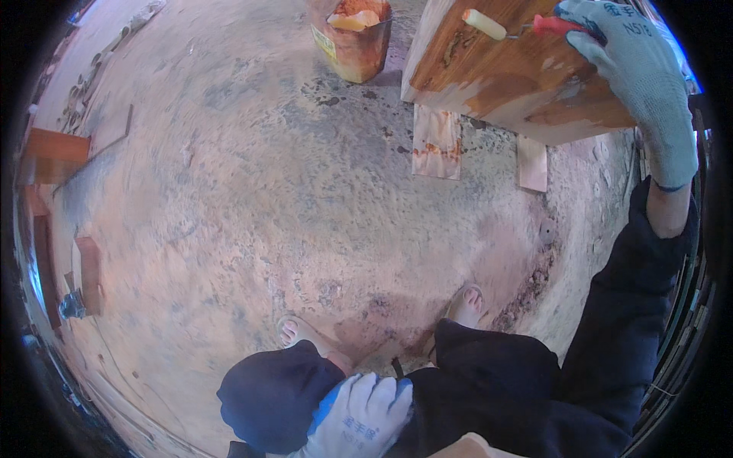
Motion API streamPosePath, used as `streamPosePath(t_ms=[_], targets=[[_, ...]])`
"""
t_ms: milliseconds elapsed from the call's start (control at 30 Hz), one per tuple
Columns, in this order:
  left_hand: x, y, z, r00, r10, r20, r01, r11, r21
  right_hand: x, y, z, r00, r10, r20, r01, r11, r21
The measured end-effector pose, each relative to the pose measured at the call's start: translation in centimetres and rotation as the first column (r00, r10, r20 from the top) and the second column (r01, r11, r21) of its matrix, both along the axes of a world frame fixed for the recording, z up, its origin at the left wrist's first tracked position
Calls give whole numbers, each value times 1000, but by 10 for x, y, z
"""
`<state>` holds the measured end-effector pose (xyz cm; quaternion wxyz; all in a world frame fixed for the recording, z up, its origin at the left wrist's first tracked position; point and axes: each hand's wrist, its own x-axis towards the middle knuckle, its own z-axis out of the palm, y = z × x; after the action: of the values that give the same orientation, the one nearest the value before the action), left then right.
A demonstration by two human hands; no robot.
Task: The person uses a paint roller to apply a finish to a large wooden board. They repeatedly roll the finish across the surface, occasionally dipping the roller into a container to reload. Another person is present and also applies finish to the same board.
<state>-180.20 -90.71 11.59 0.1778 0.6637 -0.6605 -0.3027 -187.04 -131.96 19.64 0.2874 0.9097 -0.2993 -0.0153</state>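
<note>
My right hand [637, 72], in a white knit glove with a blue palm, is closed around the red handle of a small paint roller [484, 24]. The roller's cream sleeve lies against the brown, streaky-grained face of a large wooden piece [508, 76] at the upper right. Patches of that face look wet and darker, others paler. My left hand [365, 412], gloved the same way, rests on my dark-trousered thigh with its fingers stretched out and holds nothing.
Left of the wooden piece stands a stained bucket [355, 57] with orange-brown contents. Thin wood strips [437, 156] lie under the piece, one spotted with stain. Wooden offcuts [88, 275] and a reddish-brown board [57, 145] are at the far left. My sandalled feet are on the rough, stained floor [252, 191].
</note>
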Motion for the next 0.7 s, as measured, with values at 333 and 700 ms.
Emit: streamPosePath(t_ms=[333,700], targets=[[-14,-5,2,995,18,103,-30,993,114,32,-27,-279,947,315,70,-321,940,117],[-10,-11,2,993,16,121,-28,994,106,-1,-24,-238,981,151,121,-168,975,146]])
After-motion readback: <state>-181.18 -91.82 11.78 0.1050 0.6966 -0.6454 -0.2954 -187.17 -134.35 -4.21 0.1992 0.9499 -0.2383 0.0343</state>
